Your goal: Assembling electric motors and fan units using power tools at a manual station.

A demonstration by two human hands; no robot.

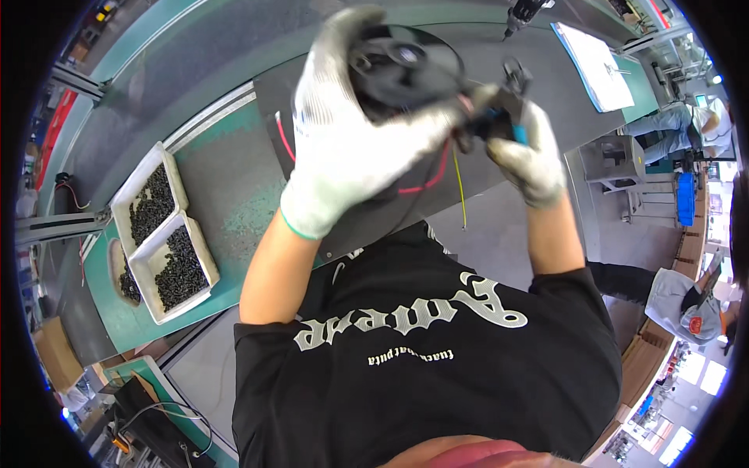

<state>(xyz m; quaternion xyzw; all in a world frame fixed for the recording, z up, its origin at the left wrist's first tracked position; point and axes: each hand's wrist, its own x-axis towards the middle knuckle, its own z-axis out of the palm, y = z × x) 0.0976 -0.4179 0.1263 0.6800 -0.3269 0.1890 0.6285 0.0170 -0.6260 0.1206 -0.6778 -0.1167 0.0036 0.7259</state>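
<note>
My left hand [343, 132], in a white knit glove, is wrapped round a black round housing [409, 66] and holds it above the dark mat. Close on its right, my gloved right hand [530, 156] is closed round a black tool with a blue part [499, 125]. Motion smears that tool, so its exact kind does not show. Below the housing hang a red wire [427, 186] and a yellow wire [460, 191]. Where the tool and the wires meet is blurred and partly hidden by my fingers.
Two white trays [204, 265] of small black parts stand on the bench at left, beside a round container [117, 269]. A power screwdriver [527, 12] hangs at the top. A clipboard with paper [597, 66] lies at far right. A grey stool [612, 160] and two people are beyond.
</note>
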